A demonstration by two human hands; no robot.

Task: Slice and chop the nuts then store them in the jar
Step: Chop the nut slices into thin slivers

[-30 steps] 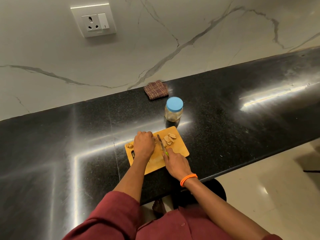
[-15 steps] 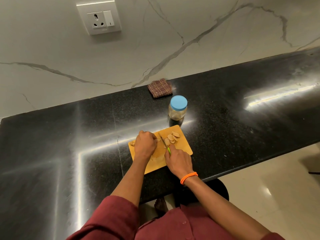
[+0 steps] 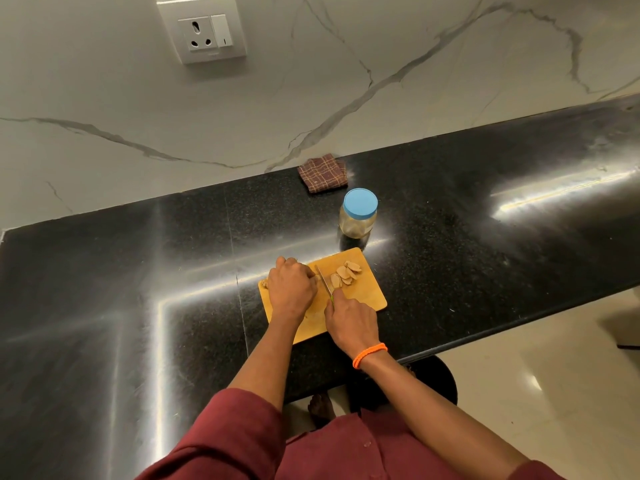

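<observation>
Nearest the camera were your maroon sleeves, both forearms reaching forward over the edge of the black polished surface (image 3: 104, 306). An orange band (image 3: 369, 355) sat on your right wrist. Your right hand (image 3: 351, 322) was curled round the handle of a knife (image 3: 323, 282), with a bit of green handle showing just ahead of the knuckles and the blade running away from you across the wooden cutting board (image 3: 370, 296). Your left hand (image 3: 292, 289) lay on the left part of the board with its fingers bent down, just beside the blade; whatever it held down was hidden under the fingers, so I could not tell if it gripped a nut. A small nut piece (image 3: 264, 283) showed at the board's left edge, beside that hand. To the right of the blade, on the far right part of the board, lay a loose pile of nut slices (image 3: 345, 271), apart from both hands.

Just beyond the board's far corner stood the jar (image 3: 358, 221), upright, with its blue lid (image 3: 360, 202) on. Farther back, against the marble wall (image 3: 415, 46), lay a folded checked cloth (image 3: 322, 173). High on the wall was a white socket plate (image 3: 202, 27).
</observation>
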